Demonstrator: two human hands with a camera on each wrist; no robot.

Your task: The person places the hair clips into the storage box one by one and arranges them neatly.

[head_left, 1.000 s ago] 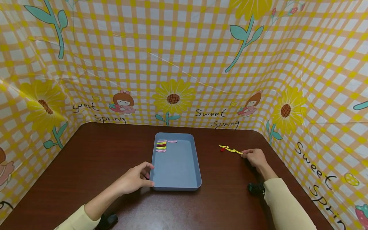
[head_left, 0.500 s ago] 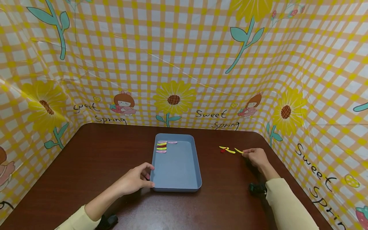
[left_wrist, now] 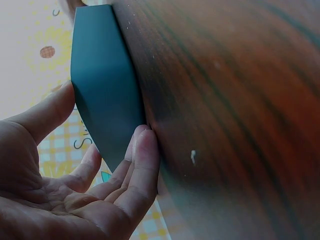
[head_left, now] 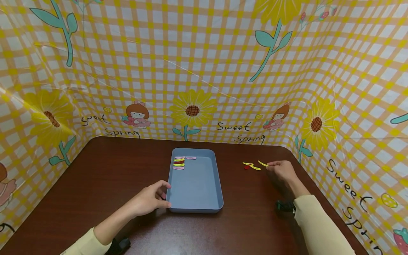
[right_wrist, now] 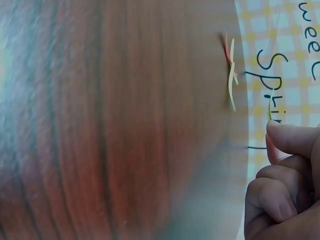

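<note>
Between thumb and index finger, my right hand (head_left: 283,173) pinches a yellow hair clip (head_left: 262,163) by one end, raised off the table in the right wrist view. To its left lies a small pile of yellow hair clips (head_left: 256,168) with a red hair clip (head_left: 247,167). My left hand (head_left: 149,199) holds the blue-grey tray (head_left: 195,209) at its near left corner. In the left wrist view the thumb is on the rim and fingertips (left_wrist: 146,145) are at the bottom edge. Inside the tray, pink, yellow and red hair clips (head_left: 179,164) form a column, with one pink hair clip (head_left: 191,158) beside its top.
The dark brown wooden table (head_left: 127,159) carries the tray near its middle. A checked, flower-printed cloth (head_left: 153,71) stands as a wall at the back and both sides. Black wrist devices (head_left: 285,206) sit under both forearms.
My right hand has drawn a yellow hair clip away from the pile and lifted it, shifting slightly back and left. My left hand and the tray have stayed put.
</note>
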